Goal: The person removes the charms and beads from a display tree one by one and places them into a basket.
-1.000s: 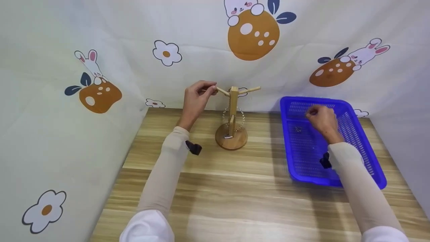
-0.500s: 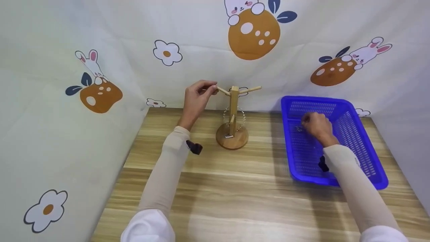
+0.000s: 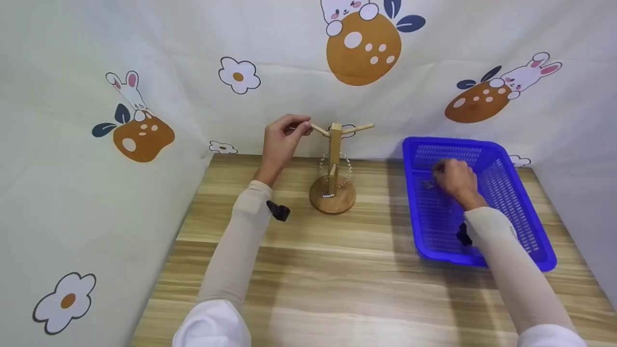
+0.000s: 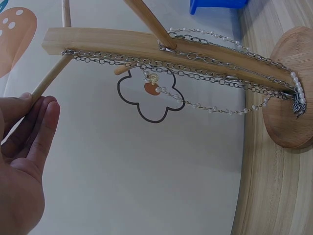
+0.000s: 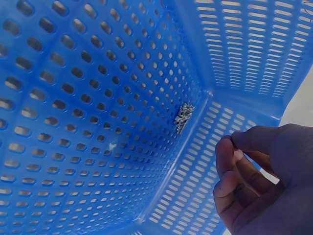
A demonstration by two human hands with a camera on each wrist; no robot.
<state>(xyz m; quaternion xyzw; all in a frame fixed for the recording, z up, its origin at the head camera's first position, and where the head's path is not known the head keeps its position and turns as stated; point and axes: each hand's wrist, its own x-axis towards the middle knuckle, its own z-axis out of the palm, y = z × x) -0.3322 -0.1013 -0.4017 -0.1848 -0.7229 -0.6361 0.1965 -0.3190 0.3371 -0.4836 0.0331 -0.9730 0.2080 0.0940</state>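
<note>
My R hand is inside the blue plastic mesh basket, thumb & index tips drawn together, nothing visible btwn them; near but not touching a small heap of silver metal chain on the basket floor by a wall. I'd part those tips first, then nip one strand & lift slowly, as it may be tangled. L hand pinches a slim pale-wood peg on the upright light-wood stand; a light hold shd steady it w/o tipping. Silver chains & a white-beaded necklace hang there. Basket's R of stand on the wood-grain bench.
</note>
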